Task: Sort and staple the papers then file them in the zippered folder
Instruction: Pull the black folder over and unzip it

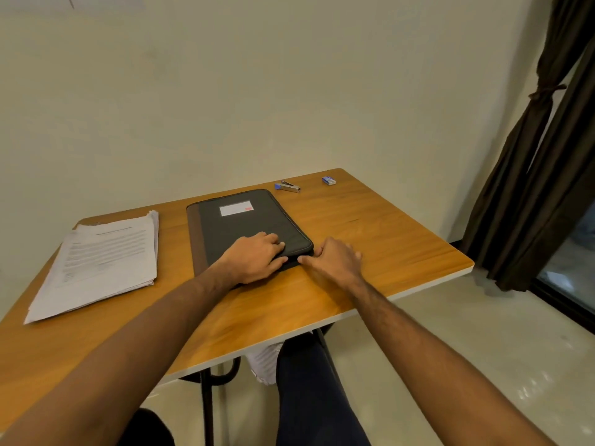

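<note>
While lying flat, blk zippered folder (248,226) w/ white label.

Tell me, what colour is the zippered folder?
Black, with a brown strip along its left edge; the zippered folder shows in the head view.

No text, number or brand can be read anywhere in the head view. The white rectangular label with a small red patch (236,208), set on the cover of the black zippered fabric folder with a brown spine strip (238,226), shows only faint, illegible marks. The top sheet of the white stack of printed papers (103,255) carries a heading line and paragraphs of print, all too small and blurred to make out. The small blue and white box (329,180) bears no legible lettering.
</note>
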`<move>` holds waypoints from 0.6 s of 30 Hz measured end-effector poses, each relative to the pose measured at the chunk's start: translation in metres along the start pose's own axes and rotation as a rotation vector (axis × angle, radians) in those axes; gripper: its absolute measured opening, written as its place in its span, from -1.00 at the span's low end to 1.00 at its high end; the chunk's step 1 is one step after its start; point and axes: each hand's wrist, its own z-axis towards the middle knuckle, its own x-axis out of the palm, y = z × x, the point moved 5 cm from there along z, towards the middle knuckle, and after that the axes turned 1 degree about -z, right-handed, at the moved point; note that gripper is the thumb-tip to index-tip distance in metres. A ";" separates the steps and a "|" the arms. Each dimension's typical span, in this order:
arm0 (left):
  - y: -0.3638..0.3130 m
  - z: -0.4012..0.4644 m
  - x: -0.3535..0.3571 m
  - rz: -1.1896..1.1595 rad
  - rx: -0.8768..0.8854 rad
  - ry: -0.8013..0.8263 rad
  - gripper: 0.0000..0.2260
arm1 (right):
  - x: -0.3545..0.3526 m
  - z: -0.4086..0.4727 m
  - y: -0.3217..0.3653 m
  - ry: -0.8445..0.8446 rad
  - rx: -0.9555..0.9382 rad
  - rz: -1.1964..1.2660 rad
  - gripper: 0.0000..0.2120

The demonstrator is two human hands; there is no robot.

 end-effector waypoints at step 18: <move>0.005 0.017 -0.015 -0.164 -0.013 0.000 -0.56 | 0.008 -0.040 0.032 -0.077 -0.380 0.206 -0.87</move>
